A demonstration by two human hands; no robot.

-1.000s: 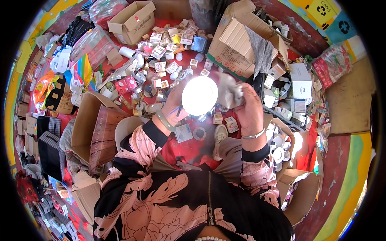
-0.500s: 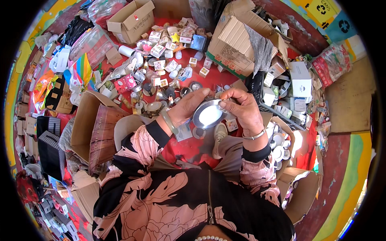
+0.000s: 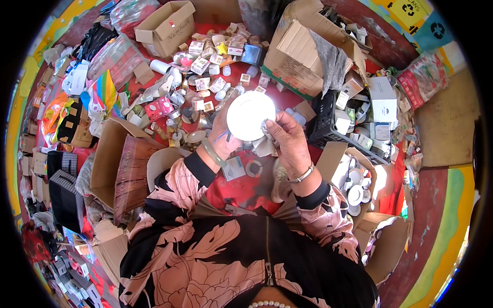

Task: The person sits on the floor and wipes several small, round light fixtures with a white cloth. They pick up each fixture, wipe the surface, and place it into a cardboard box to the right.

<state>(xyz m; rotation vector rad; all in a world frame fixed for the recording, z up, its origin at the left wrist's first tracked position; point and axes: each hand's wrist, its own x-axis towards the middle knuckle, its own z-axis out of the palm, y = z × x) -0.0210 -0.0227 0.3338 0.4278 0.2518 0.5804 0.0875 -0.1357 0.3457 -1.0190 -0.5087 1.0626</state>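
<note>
A round, flat downlight point(image 3: 250, 116) with a glaring white face is up in front of me. My left hand point(image 3: 224, 131) is closed round its left side, partly hidden behind the disc. Thumb and fingers of my right hand point(image 3: 290, 139) pinch at its lower right edge. Beneath that edge hangs a crumpled whitish piece point(image 3: 264, 147), too unclear to name. Below my hands, a white card or leaflet point(image 3: 234, 169) and a grey ring point(image 3: 253, 168) lie on the red floor covering.
An open carton point(image 3: 354, 195) at my right holds several round white lamps. Behind it stands a black crate point(image 3: 328, 131) of small boxes. Ahead spreads a heap of small boxes point(image 3: 200, 65) and loose parts. Open cartons point(image 3: 110, 169) stand at my left.
The downlight has moved up and left and turned, its bright face now fuller toward me. Both hands moved with it; the whitish piece now shows under my right fingers.
</note>
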